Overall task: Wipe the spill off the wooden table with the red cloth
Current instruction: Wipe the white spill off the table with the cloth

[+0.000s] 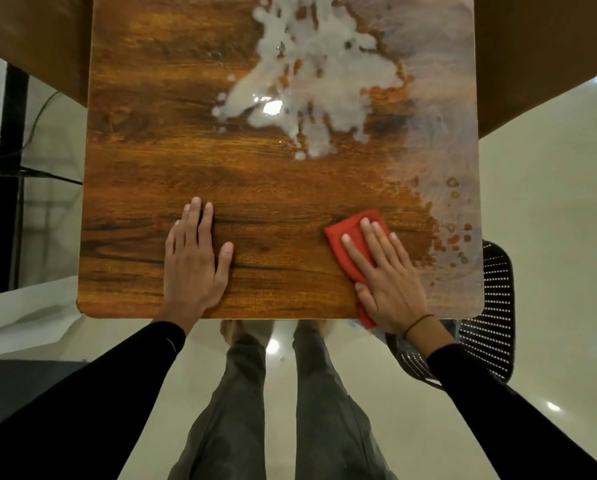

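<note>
- Right hand (385,271): fingers straight, slightly spread, pressing flat on red cloth (350,237).
- Cloth: folded, long axis running from table's near edge up and left; lower end overhangs the edge.
- Left hand (195,259): flat, fingers extended, on bare table (186,133).
- White spill (311,74): far centre, thin smears along right side.
- No readable writing.

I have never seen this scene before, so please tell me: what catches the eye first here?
The milky white spill spreads over the far part of the wooden table. Near the front edge, the right hand presses flat on the red cloth, while the left hand rests on bare wood.
</note>
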A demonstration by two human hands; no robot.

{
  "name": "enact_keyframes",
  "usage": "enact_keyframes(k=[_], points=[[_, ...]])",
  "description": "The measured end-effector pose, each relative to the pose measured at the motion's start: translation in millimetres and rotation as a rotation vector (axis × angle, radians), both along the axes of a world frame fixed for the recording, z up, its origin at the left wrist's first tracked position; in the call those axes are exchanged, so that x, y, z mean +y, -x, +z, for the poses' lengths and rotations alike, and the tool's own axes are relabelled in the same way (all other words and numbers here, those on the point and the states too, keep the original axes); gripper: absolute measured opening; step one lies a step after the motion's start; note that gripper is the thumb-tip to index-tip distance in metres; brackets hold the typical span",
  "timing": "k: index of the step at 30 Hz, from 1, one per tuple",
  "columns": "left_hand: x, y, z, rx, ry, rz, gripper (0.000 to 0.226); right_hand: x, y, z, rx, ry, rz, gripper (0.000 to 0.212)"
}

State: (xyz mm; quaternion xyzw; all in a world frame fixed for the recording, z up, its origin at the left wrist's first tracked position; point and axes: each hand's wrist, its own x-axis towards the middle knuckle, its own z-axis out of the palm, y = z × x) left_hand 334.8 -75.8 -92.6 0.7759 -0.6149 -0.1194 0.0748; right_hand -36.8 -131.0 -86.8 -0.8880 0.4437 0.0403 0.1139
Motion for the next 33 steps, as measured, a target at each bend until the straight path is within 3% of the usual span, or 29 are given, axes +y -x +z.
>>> enact_keyframes(k=[5, 12, 18, 25, 30, 33], points=[[0.9, 0.3, 7.6, 0.024, -0.010, 0.002, 0.067, -18.2, -59.9, -2.6, -0.016, 0.034, -0.300, 0.090], [0.0, 1.2, 7.5, 0.023, -0.003, 0.013, 0.064, 22.6, -150.0, -1.9, -0.111, 0.001, 0.023, 0.088], [-1.4, 2.9, 10.6, 0.029, -0.023, 0.011, 0.067, 53.7, -91.3, -2.7, -0.081, -0.014, 0.160, 0.081], [-0.3, 1.4, 6.2, 0.048, -0.015, -0.001, 0.072, 19.0, 16.0, 7.7, -0.019, 0.021, -0.276, 0.083], [1.3, 4.4, 12.2, 0.047, -0.018, -0.087, 0.072, -33.9, -1.5, 9.2, -0.005, 0.034, -0.508, 0.084], [-5.5, 31.2, 18.3, 0.095, 0.003, -0.262, 0.070, -50.3, -26.1, 12.1, 0.011, 0.046, -0.476, 0.085]])
